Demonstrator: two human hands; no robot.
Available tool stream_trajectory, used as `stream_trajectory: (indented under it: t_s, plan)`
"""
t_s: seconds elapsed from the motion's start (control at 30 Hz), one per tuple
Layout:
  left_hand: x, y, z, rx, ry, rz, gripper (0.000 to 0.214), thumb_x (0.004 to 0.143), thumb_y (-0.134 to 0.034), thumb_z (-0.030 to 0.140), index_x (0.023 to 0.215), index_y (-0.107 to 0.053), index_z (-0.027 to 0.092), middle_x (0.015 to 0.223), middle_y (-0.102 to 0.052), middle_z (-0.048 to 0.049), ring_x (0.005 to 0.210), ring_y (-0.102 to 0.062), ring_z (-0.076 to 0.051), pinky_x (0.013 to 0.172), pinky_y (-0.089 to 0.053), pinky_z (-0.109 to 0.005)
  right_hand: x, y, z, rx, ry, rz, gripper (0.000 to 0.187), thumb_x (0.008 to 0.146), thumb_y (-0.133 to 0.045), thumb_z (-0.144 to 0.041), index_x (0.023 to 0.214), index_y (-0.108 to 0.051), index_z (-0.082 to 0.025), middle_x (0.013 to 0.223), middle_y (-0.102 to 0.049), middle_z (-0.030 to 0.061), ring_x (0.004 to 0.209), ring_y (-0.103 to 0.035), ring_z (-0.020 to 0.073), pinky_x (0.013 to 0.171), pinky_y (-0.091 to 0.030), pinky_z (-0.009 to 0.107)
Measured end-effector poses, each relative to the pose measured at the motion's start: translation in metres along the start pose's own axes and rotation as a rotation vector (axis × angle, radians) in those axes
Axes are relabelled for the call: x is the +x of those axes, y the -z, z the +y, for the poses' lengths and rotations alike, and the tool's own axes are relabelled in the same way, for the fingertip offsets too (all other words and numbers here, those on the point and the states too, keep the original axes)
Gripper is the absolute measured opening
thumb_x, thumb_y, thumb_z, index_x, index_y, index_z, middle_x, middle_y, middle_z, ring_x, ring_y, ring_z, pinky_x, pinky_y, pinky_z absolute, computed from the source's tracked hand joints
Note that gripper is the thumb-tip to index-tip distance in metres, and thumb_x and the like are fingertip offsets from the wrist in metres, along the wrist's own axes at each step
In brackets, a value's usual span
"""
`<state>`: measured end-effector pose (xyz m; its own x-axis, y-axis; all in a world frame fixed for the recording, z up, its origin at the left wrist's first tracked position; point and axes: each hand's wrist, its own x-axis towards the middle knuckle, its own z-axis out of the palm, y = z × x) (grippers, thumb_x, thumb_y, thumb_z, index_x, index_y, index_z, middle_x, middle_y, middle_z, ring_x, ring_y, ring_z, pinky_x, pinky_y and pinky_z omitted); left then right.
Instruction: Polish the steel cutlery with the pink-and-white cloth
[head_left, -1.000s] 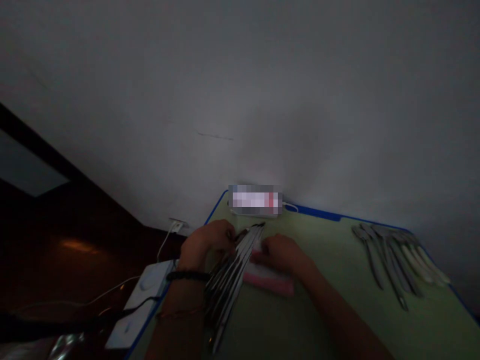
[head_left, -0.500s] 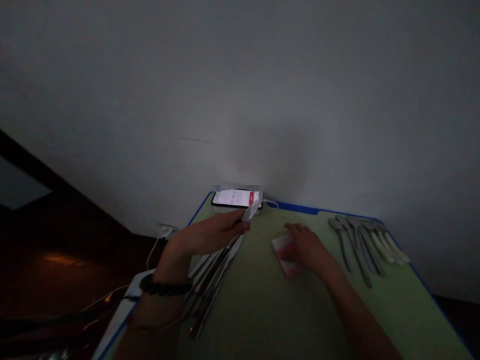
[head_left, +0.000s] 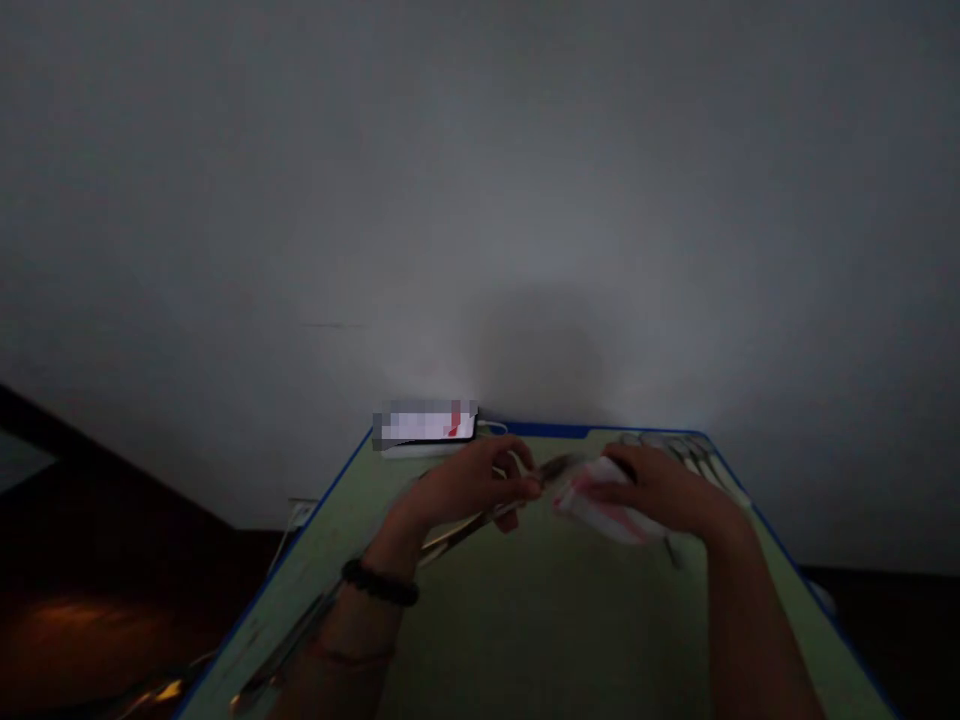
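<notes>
Near the middle of the table, my left hand (head_left: 487,480) is closed around a long metal table knife (head_left: 457,540). One end of it slants down to the lower left, and the other, blurred, points toward the cloth. My right hand (head_left: 660,490) grips a pink-and-white cloth (head_left: 611,510), folded and hanging a little below the fingers. The cloth is close to the knife's end; whether they touch I cannot tell. Under my left forearm lie more metal knives (head_left: 289,640), partly hidden by the arm.
A lit phone (head_left: 420,425) rests on a white block at the back left, with a white cable (head_left: 491,427) plugged in. Several spoons and other cutlery (head_left: 694,455) lie at the back right, partly behind my right hand. Blue tape edges the green table (head_left: 540,620); a wall stands behind.
My right hand has lifted the cloth off the table. My left hand has brought the knife rightward and turned it, so both hands are closer together. The view has shifted.
</notes>
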<state>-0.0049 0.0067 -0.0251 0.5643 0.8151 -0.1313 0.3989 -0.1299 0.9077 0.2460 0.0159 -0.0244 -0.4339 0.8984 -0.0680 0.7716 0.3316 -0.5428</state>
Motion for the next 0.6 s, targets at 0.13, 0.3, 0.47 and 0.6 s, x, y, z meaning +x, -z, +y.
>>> stream_trajectory:
  t_s: [0.13,0.3,0.47,0.6]
  plan:
    - [0.020,-0.011,-0.015,0.221,0.103,0.096,0.025,0.082,-0.050,0.042,0.089,-0.050,0.018,0.073,-0.065,-0.0004,0.052,-0.063,-0.013,0.048,-0.045,-0.022,-0.004,0.003,0.013,0.006,-0.043,-0.048,0.028,0.075,-0.054,-0.044,0.083,-0.059,-0.018,0.082,-0.064,0.0047,0.072,-0.057,0.0170,0.060,-0.037,0.026]
    - [0.034,-0.020,-0.042,0.466,0.146,0.161,0.028,0.078,-0.053,0.046,0.082,-0.057,0.018,0.073,-0.066,-0.0014,0.066,-0.062,-0.016,0.054,-0.041,-0.023,0.006,0.002,0.019,0.009,-0.068,-0.001,0.034,0.075,-0.053,-0.050,0.087,-0.059,-0.019,0.085,-0.065,0.0057,0.075,-0.058,0.0183,0.064,-0.038,0.028]
    - [0.031,-0.017,-0.059,0.651,0.220,0.140,0.024,0.079,-0.051,0.036,0.095,-0.059,0.020,0.093,-0.065,-0.0058,0.083,-0.061,-0.020,0.068,-0.043,-0.028,0.013,0.000,0.020,-0.005,-0.089,0.020,0.032,0.077,-0.051,-0.048,0.087,-0.059,-0.019,0.085,-0.065,0.0057,0.074,-0.057,0.0180,0.062,-0.037,0.028]
    - [0.015,-0.007,-0.066,0.786,0.333,0.053,0.058,0.059,-0.070,0.024,0.114,-0.052,0.019,0.111,-0.061,-0.0133,0.097,-0.059,-0.029,0.077,-0.045,-0.036,0.016,-0.006,0.020,0.029,-0.134,-0.025,0.024,0.075,-0.055,-0.040,0.086,-0.059,-0.019,0.083,-0.064,0.0048,0.073,-0.056,0.0164,0.062,-0.037,0.026]
